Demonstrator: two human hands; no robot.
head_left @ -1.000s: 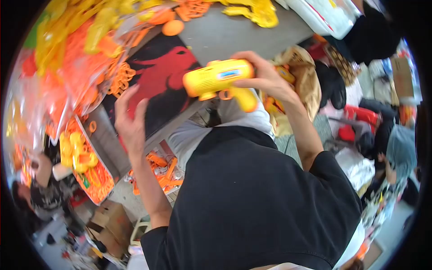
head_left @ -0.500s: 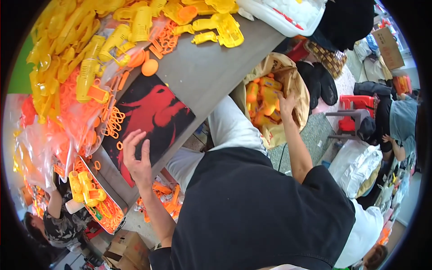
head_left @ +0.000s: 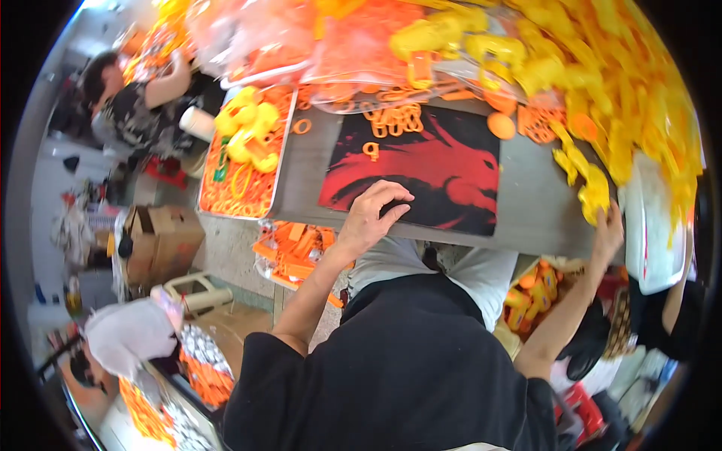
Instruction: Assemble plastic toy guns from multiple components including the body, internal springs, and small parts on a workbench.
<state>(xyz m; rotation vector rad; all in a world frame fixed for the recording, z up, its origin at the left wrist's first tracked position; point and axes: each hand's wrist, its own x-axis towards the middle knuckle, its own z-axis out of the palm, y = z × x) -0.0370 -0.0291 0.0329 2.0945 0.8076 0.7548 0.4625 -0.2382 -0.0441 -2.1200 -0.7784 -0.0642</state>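
My left hand (head_left: 374,216) hovers over the near part of a black mat with a red pattern (head_left: 451,197). Its fingers curve, with the thumb apart and nothing between them. At the table's right side, my right hand (head_left: 609,234) has its fingertips closed on the near end of a yellow plastic shell (head_left: 594,192); the exact grip is blurred. Smaller yellow pieces (head_left: 569,161) lie just beyond that shell. On the mat sit a small orange part (head_left: 371,151) and, at its far edge, a cluster of orange rings (head_left: 395,120).
Yellow shells (head_left: 639,98) are heaped at the far right, beside a white bin (head_left: 648,225). A tray of orange rings (head_left: 239,197) stands left. Below the table's right front edge, a paper sack (head_left: 510,338) holds yellow-and-orange assemblies (head_left: 532,301). Another person (head_left: 143,113) works at far left.
My view has turned right toward the table. My right hand has left the sack and come up to the yellow shell. My left hand stays over the mat, its fingers more curled.
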